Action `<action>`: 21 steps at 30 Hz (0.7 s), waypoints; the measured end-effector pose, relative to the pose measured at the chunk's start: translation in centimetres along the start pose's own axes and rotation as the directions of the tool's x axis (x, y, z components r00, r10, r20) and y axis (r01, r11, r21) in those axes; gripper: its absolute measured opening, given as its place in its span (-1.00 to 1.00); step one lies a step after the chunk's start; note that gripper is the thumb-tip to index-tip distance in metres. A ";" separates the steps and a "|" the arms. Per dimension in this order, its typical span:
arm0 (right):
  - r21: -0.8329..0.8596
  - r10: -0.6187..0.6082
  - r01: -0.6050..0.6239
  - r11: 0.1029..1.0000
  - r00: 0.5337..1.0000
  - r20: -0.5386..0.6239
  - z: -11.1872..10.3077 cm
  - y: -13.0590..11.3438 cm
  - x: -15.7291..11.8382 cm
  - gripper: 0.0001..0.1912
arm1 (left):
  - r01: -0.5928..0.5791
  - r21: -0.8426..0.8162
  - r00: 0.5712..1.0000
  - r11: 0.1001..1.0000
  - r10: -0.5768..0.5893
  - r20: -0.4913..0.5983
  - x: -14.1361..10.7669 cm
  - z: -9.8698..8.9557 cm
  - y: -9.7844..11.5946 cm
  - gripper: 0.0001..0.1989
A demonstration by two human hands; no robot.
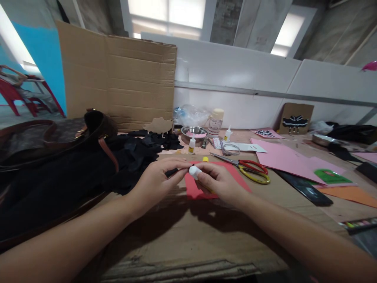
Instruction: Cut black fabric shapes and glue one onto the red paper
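Observation:
My right hand (222, 181) is closed around a glue stick (194, 171); its white tip points toward my left hand, and a little yellow of its body shows below my fingers. The fingertips of my left hand (157, 181) pinch a small black piece (171, 172), mostly hidden, close beside the glue tip. Under both hands lies a sheet of red paper (193, 192) on a cardboard sheet (182, 236). A yellow cap (205, 159) stands at the red paper's far edge. Scissors (250, 169) with red and yellow handles lie just right of it.
Black fabric (129, 157) and a brown bag (98, 129) fill the left. Behind are small glue bottles (191, 144), a metal bowl (188, 133) and a tumbler (216, 122). Pink paper (282, 159) and a black phone-like slab (309, 190) lie right. Upright cardboard (138, 78) stands behind.

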State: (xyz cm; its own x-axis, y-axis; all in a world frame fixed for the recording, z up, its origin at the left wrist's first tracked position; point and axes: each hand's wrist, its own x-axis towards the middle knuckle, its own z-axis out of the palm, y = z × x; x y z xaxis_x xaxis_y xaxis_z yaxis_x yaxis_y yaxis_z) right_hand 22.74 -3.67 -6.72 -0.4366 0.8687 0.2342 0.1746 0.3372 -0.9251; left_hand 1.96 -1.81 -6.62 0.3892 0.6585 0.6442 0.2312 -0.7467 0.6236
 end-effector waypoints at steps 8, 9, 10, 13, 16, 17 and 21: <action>-0.032 0.029 -0.029 0.999 1.000 0.002 0.1 0.2 -0.1 -0.61 | 0.206 -0.065 0.978 0.976 -0.205 0.028 0.3 -0.6 0.6 -0.80; -0.024 0.029 -0.028 0.999 1.000 0.007 0.0 0.2 0.0 -0.60 | 0.199 -0.063 0.980 0.978 -0.198 0.018 0.3 -0.5 0.6 -0.80; -0.013 0.026 -0.026 1.000 1.000 0.012 0.0 0.2 0.0 -0.59 | 0.189 -0.058 0.982 0.980 -0.189 0.006 0.2 -0.5 0.6 -0.82; 0.018 0.033 -0.033 0.999 0.999 0.007 0.0 0.2 0.1 -0.56 | 0.124 -0.037 0.992 0.992 -0.125 -0.030 0.2 -0.2 0.4 -0.85; 0.025 0.059 -0.059 0.998 0.998 -0.015 0.0 0.2 0.1 -0.57 | 0.042 -0.007 0.998 0.999 -0.042 -0.042 0.2 -0.1 0.1 -0.86; 0.025 0.063 -0.062 0.998 0.998 -0.021 0.0 0.3 0.2 -0.58 | 0.016 0.009 0.999 1.000 -0.016 -0.038 0.2 -0.1 0.1 -0.85; 0.024 0.065 -0.065 0.998 0.997 -0.040 -0.1 0.5 0.4 -0.56 | -0.100 0.098 0.995 0.990 0.098 0.018 0.2 -0.3 -0.1 -0.78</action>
State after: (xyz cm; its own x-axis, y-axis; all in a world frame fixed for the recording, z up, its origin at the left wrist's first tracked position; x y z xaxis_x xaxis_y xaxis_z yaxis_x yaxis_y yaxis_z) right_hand 22.74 -3.17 -7.06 -0.3889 0.9026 0.1848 0.1808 0.2715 -0.9453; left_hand 1.73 -1.57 -6.47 0.4259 0.5801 0.6943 0.2779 -0.8142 0.5098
